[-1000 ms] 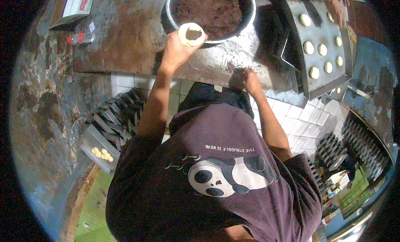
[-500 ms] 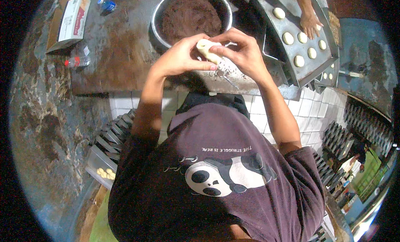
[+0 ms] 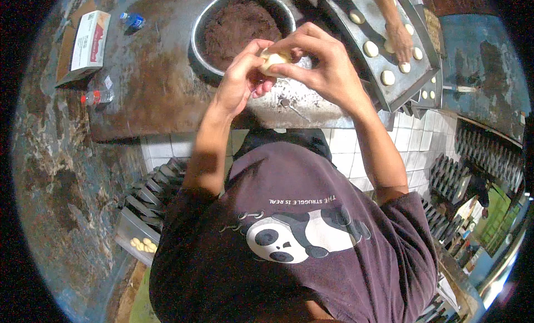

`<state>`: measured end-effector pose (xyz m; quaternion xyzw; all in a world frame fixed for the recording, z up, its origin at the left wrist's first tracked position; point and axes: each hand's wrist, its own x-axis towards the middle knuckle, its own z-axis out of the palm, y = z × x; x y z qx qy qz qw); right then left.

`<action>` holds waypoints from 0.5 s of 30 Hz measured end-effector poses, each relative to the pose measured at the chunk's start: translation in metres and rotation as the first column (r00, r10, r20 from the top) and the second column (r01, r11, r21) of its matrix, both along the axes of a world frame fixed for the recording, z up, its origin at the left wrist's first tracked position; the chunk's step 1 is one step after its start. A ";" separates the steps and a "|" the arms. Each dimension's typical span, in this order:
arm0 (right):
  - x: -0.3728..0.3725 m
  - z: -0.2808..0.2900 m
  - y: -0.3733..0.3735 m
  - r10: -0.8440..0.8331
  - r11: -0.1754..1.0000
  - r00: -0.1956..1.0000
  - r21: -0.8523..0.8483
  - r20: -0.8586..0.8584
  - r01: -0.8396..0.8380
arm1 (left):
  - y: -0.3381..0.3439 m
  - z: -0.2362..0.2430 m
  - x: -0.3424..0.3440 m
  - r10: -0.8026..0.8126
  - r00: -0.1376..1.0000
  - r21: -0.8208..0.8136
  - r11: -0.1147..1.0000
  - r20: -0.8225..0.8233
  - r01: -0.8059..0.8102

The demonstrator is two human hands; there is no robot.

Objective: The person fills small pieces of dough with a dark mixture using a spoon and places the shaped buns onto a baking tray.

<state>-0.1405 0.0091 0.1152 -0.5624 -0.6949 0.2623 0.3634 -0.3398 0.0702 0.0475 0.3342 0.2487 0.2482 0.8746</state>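
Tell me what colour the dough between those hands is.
The dough is a pale, creamy yellow, seen in the head view.

Dough (image 3: 273,60) partly hidden by fingers (image 3: 295,73), bowl (image 3: 195,42) partly covered, co-worker's arm (image 3: 385,5) cropped above

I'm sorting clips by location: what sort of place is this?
Probably a bakery or similar kitchen: a metal tray holds pale dough rounds, a large bowl holds dark brown mix, and the left hand and right hand hold another dough piece.
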 end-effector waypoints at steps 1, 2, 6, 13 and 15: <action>0.005 -0.001 0.000 -0.041 0.999 0.999 0.018 -0.029 0.041 | -0.001 0.004 -0.002 -0.044 0.996 -0.077 0.996 0.075 0.050; 0.008 -0.004 -0.001 -0.085 0.996 0.989 -0.001 -0.121 0.085 | -0.005 0.007 0.003 -0.001 1.000 0.094 0.996 -0.018 0.003; 0.020 0.004 -0.010 -0.111 0.993 0.972 -0.067 -0.208 0.100 | -0.020 0.004 0.031 0.176 0.973 0.384 0.917 -0.150 -0.107; 0.065 -0.008 -0.019 0.024 0.985 0.999 0.171 0.046 -0.032 | -0.030 0.025 0.082 0.153 0.979 0.119 0.983 -0.133 -0.137; 0.081 -0.016 -0.024 -0.107 0.977 0.991 0.179 -0.075 0.118 | -0.031 0.034 0.100 0.187 0.966 0.125 0.978 -0.176 -0.167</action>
